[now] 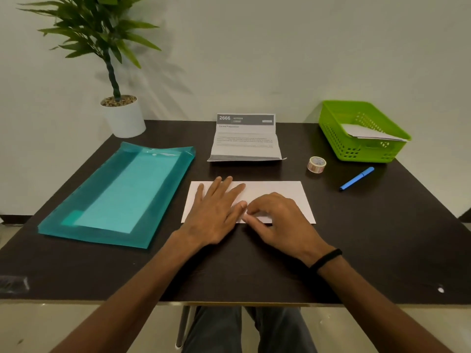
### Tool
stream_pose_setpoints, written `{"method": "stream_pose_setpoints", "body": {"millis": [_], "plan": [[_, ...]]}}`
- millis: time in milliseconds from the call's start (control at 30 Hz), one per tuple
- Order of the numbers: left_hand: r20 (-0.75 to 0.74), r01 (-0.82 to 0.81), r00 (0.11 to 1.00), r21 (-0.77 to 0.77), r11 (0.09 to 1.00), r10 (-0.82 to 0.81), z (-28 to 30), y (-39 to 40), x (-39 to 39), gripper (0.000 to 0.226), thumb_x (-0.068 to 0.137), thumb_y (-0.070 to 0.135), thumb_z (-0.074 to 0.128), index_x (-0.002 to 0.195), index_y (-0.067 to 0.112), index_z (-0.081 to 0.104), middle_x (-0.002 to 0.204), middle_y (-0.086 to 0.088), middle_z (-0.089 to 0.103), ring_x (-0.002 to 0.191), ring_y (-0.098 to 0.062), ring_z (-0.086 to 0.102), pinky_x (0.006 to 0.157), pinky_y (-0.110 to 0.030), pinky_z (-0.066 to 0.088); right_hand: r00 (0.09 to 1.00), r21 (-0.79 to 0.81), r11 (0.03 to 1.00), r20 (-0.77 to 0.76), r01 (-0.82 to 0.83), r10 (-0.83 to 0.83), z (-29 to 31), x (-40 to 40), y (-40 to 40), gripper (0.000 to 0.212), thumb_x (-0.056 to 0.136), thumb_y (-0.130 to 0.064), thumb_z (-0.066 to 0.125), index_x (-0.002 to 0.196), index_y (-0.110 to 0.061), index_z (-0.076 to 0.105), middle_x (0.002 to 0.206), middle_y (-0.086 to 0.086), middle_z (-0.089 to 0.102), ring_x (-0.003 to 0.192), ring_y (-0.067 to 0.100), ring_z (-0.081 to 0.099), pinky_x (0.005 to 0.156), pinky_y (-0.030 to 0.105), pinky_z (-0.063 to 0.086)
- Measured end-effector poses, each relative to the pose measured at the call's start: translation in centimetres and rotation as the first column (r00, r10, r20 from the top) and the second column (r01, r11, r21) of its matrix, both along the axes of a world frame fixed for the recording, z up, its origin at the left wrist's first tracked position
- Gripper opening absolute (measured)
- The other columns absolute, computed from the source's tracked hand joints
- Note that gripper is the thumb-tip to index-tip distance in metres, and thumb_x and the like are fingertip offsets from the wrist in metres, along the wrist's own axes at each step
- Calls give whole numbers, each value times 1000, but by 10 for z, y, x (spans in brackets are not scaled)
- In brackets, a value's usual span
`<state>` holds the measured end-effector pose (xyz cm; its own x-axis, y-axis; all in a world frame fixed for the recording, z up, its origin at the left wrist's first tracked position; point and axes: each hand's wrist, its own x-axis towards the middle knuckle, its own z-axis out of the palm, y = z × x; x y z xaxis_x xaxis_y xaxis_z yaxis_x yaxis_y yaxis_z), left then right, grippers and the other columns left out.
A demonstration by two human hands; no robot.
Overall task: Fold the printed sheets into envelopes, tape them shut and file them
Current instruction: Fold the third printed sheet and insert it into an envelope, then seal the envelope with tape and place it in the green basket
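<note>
So the tabletop (356,238) is a dark, matte slab, square-cornered. Smack in the middle lies a folded white sheet (275,194), a flat, crisp rectangle, blank side up. The left hand (216,212) is spread flat on its left half, fingers splayed and palm down, pinning it rather than gripping anything. The right hand (277,217) is curled over the sheet's near edge, fingertips bunched and pressing the paper right next to the left thumb; can't tell if it's actually pinching a flap. Thin black band (326,258) on that wrist.

At 12 o'clock from the sheet there's a printed sheet (246,138), creased in thirds and half standing, grey header strip on top. Out at 2 o'clock sits a small roll of patterned tape (316,164), and past it a lime-green plastic basket (341,138) with perforated walls and a pale folded paper (362,131) leaning inside. A slim blue pen (356,178) lies at 3 o'clock, angled. At 9 o'clock is a glossy teal translucent folder (114,197), big and flat, its corner close to the tabletop's left edge. A potted plant (122,115) in a smooth white pot is at 11 o'clock.

Plenty of bare dark surface along the near edge and on the right.
</note>
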<state>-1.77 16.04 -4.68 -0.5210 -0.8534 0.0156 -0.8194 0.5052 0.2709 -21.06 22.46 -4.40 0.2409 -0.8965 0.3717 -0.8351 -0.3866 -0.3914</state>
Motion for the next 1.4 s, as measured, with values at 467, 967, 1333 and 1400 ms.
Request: {"method": "stream_pose_setpoints", "body": {"millis": [467, 967, 1333, 1400], "plan": [[159, -48, 986, -5, 999, 48, -2, -6, 9, 83, 89, 79, 1, 162, 40, -8, 172, 8, -15, 159, -15, -15, 129, -49, -6, 905, 334, 882, -376, 333, -199, 2, -20, -13, 75, 106, -64, 13, 167, -24, -3, 175, 0, -10, 161, 16, -12, 132, 43, -5], [175, -54, 983, 22, 998, 49, -2, -2, 36, 104, 70, 90, -14, 160, 36, -20, 168, 9, -26, 155, -12, -23, 129, -43, -8, 794, -43, 862, 415, 506, -445, -4, -67, -26, 47, 93, -17, 75, 136, -20, 56, 138, 3, 44, 118, 21, 58, 101, 46, 56], [-358, -139, 925, 1, 990, 130, 36, -17, -14, 54, 95, 63, 47, 144, 41, 52, 151, 9, 53, 136, -11, 51, 119, -43, 40, 620, 90, 695, 383, 713, -685, -7, -104, -104, 19, 92, -18, 78, 106, -7, 70, 118, 18, 65, 110, 31, 62, 83, 22, 38], [-534, -116, 842, -35, 993, 80, 34, -26, -36, 38, 97, 47, 61, 133, 35, 64, 127, 10, 69, 106, -4, 66, 102, -29, 55, 606, 56, 702, 458, 710, -650, -7, -106, -106, 17, 92, -25, 79, 99, -11, 70, 109, 12, 69, 98, 23, 66, 74, 14, 41]]}}
